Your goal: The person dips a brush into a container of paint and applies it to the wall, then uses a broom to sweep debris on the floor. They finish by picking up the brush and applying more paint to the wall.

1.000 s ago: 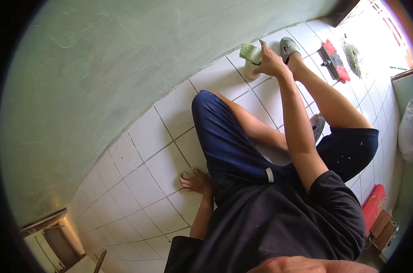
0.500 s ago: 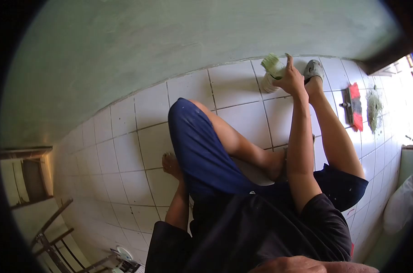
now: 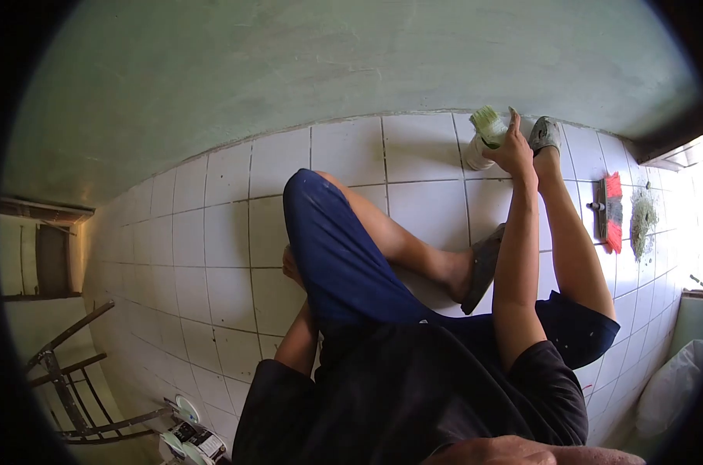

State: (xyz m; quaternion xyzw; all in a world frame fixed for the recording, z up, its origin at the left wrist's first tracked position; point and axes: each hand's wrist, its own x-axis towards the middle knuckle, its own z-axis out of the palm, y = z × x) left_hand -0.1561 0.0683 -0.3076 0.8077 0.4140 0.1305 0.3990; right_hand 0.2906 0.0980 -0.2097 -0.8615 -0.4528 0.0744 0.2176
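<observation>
My right hand (image 3: 514,153) is closed around a wide paintbrush (image 3: 488,122), its bristles coated pale green. The brush is just above or at the mouth of a small whitish pot (image 3: 475,155) on the floor; contact with the rim cannot be made out. Close by, at the foot of the pale green wall (image 3: 351,62), is my right foot in a grey clog (image 3: 545,134). My left hand (image 3: 291,265) is down beside my bent left knee (image 3: 309,194), mostly hidden behind it, so its fingers barely show.
White tiles (image 3: 220,232) cover the floor. To the right lie a red and black broom head (image 3: 611,213) and a heap of greyish debris (image 3: 643,225). A white plastic bag (image 3: 673,387) sits at lower right. At lower left are a dark wooden ladder-like frame (image 3: 65,380) and several containers (image 3: 189,442).
The camera view has shifted, showing more of my left foot's clog. My left hand has gone further behind the knee. My right hand still holds the paintbrush by the pot.
</observation>
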